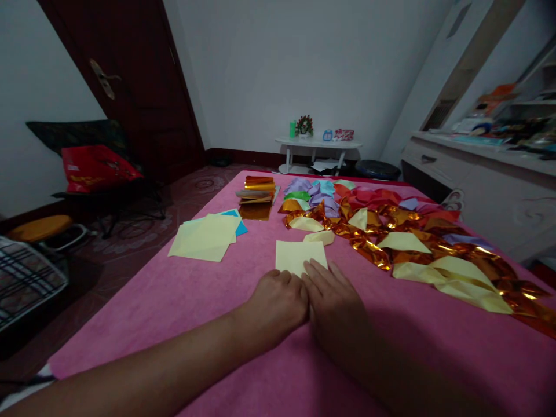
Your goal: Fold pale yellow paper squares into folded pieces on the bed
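Observation:
A pale yellow sheet of paper [299, 255] lies flat on the pink cloth in front of me; its near edge is covered by my hands. My left hand [280, 298] is closed, knuckles up, on the near left edge of this sheet, with its fingertips and thumb hidden. Against it rests my right hand [332, 298], fingers stretched out and lying flat over the paper's near right part. To the left is a loose pile of yellow paper sheets [204, 237], with a blue sheet [237, 220] showing from underneath.
Folded yellow pieces [452, 275], shiny orange-gold foil pieces [369, 249] and red pieces [373, 197] spread over the right side of the pink-covered table [174, 324]. A stack of gold foil sheets [256, 200] sits farther back. Beyond stand a white side table [319, 142] and a chair with a red bag [95, 168].

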Tool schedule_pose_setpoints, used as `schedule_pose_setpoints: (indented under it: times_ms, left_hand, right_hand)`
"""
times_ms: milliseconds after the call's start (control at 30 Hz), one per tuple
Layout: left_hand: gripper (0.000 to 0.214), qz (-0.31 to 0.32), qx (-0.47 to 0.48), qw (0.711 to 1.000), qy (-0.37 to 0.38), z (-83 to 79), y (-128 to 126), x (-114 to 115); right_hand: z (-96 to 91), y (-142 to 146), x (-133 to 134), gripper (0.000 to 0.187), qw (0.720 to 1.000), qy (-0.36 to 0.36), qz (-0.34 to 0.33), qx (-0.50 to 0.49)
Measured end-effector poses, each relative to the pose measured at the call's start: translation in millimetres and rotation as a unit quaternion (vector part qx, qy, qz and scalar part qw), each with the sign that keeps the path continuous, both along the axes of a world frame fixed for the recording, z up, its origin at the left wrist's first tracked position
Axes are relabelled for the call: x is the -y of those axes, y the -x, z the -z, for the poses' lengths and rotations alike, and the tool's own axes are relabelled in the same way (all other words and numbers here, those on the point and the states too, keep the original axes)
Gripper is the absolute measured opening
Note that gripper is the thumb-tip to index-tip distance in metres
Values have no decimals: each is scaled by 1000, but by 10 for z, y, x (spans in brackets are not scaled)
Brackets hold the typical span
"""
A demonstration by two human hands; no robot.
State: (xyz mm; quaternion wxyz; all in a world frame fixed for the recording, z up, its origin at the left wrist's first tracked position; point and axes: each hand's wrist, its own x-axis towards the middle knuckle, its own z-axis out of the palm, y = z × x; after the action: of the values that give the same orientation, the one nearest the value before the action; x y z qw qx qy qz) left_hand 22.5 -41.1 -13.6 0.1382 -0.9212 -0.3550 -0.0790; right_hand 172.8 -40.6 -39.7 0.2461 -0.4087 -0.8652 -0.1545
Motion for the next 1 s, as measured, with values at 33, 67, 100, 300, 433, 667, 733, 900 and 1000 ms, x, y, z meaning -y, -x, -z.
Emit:
schedule_pose_setpoints:
  times_ms: [33, 67, 100, 300, 433, 667, 733, 900, 1000]
  left_hand:
    - [13, -1, 14, 1000, -11, 30, 1, -11]
    - [13, 1, 26, 999, -20, 53, 10, -21]
    - [14, 5, 37, 999, -27, 67, 24, -33]
    - [17, 26, 107, 993, -31, 37, 178, -109]
    - [17, 3, 198, 980, -7, 46, 322, -177]
    - [19, -161, 644, 685, 301, -2, 404, -361]
    - [26, -147, 713, 556, 402, 9, 370, -384]
    - [18, -99, 746, 365, 548, 89, 298, -360]
    - [20, -82, 715, 346, 603, 82, 285, -321]
  right_hand:
    - [8, -2, -16, 36, 1000, -4, -13, -9]
    - [7, -10, -28, 37, 1000, -7, -24, -16]
    - [-3, -22, -40, 38, 999, -8, -34, -21]
    - [-140, -173, -117, 29, 994, 35, -80, -59]
    - [-168, -325, -192, 17, 987, 75, -59, -130]
    - [-163, -415, -359, 25, 834, 295, 34, -466]
    - [-153, -395, -379, 30, 792, 339, -13, -507]
    - [-82, -357, -401, 44, 743, 381, -96, -541]
    - [-61, -329, -386, 55, 743, 365, -101, -552]
